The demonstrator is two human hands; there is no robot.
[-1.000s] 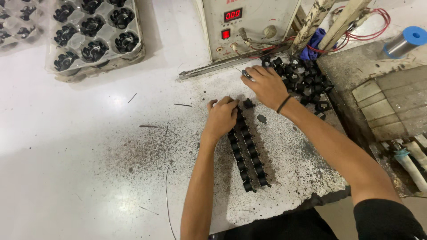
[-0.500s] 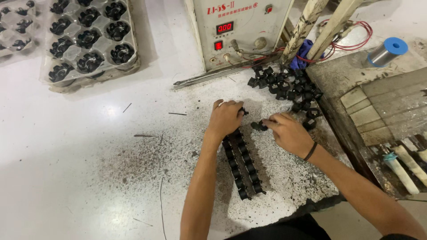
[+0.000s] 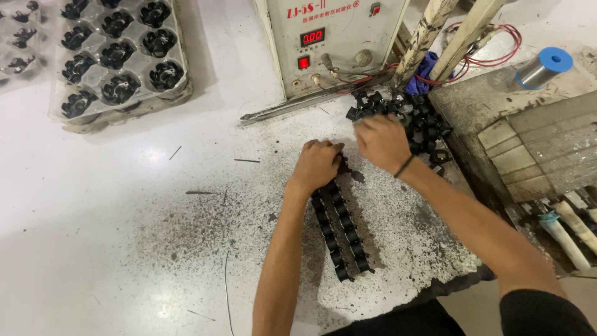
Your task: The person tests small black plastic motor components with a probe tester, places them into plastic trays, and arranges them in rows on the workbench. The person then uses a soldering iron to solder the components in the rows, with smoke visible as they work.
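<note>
Left hand: curled, fingers resting on the far end of a double row of black parts at tabletop centre. Right hand: blurred, grip cannot be told, at edge of loose black parts pile, 1 o'clock. Parts tray, 10 o'clock.

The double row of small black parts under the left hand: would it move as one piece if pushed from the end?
Probably not: the double row looks like separate pieces laid side by side, so it would likely buckle or scatter. Each seems small, likely light.
</note>
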